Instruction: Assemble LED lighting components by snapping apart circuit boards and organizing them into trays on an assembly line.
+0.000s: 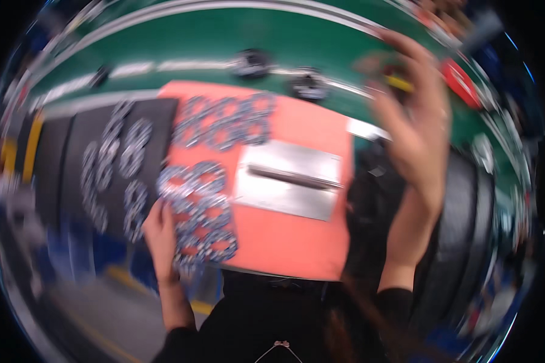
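Note:
My left hand (159,235) is at the left edge of an orange mat (290,245), its fingertips against a cluster of shiny ring-shaped metal parts (203,212). Blur hides whether it grips one of them. My right hand (418,115) is raised at the right above the green surface, smeared by motion, with thumb and fingers apart. A small yellow and dark thing (399,83) shows between them; I cannot tell whether it is touched. On the mat lies a silvery metal plate (287,202) with a raised bar (293,176) across it.
More ring parts (224,121) lie on the mat's far side, and several rings (136,148) rest on a black mat (60,172) at the left. Two dark round parts (251,63) (309,85) stand on the green surface (212,39). Right: black bulky object (460,212), red object (461,83).

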`<state>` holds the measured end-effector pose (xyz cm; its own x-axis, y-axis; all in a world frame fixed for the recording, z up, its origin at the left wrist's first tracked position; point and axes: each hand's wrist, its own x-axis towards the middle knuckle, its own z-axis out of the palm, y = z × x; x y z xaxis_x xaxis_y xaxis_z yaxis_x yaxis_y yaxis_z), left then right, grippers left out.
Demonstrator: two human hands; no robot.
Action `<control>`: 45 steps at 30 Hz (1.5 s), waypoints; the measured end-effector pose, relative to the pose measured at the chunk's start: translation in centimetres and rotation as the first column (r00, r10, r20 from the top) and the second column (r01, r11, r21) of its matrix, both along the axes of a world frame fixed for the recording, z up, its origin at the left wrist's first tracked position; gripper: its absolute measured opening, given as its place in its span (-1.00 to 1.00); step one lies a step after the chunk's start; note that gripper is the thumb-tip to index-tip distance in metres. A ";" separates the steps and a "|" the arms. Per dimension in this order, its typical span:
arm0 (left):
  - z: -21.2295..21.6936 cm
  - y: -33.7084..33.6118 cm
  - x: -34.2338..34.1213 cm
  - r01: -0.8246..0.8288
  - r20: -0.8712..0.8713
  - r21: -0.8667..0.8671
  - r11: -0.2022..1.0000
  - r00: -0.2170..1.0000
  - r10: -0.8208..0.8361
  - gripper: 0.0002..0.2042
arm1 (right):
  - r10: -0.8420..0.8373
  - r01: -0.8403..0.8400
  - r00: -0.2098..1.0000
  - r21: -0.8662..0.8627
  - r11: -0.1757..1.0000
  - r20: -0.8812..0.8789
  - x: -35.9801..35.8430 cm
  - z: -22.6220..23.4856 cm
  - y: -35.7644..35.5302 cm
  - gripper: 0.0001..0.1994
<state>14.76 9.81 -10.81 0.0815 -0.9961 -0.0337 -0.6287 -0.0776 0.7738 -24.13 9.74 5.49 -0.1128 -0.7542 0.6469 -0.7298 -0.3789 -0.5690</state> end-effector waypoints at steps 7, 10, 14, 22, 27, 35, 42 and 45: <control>0.1 -0.8 0.5 0.299 0.318 -0.218 0.929 0.922 -0.222 -0.71 | -0.401 0.441 0.726 -0.070 0.895 -0.558 -9.1 3.4 7.4 -0.72; 1.1 -0.4 -1.0 0.279 0.310 -0.331 0.902 0.934 -0.175 -0.74 | -0.624 0.703 0.594 -0.049 0.710 -0.508 -13.1 3.9 15.0 -0.74; 1.6 -1.2 -3.4 0.247 0.062 -0.382 0.891 0.968 -0.242 -0.74 | -0.834 0.955 0.291 0.087 0.284 -0.470 -21.1 2.2 27.6 -0.75; 3.7 -1.7 -7.4 0.485 0.136 -0.457 0.746 0.866 -0.481 -0.77 | -0.789 0.801 -0.216 0.358 -0.481 -0.575 -34.7 -7.1 46.4 -0.55; 4.6 -1.3 -8.8 0.498 0.148 -0.470 0.729 0.859 -0.491 -0.78 | -0.843 0.694 -0.110 0.566 -0.445 -0.527 -37.4 -11.5 49.1 -0.41; 5.3 -1.0 -10.3 0.501 0.168 -0.490 0.714 0.858 -0.486 -0.78 | -0.819 0.561 -0.340 0.600 -0.571 -0.462 -35.7 -9.6 43.8 -0.50; 4.4 -0.9 -11.2 0.491 0.087 -0.477 0.729 0.852 -0.517 -0.81 | -0.765 0.556 -0.365 0.535 -0.636 -0.531 -36.0 -9.9 43.8 -0.58; 4.7 -1.0 -11.6 0.488 0.078 -0.492 0.721 0.849 -0.523 -0.81 | -0.788 0.564 -0.388 0.553 -0.614 -0.479 -35.7 -8.8 43.1 -0.58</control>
<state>3.12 8.78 -6.09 -0.4241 -0.7758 0.4672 -0.4161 0.6251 0.6604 -59.82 52.83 -3.34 -0.8531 0.5158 0.0783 0.4845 0.8389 -0.2479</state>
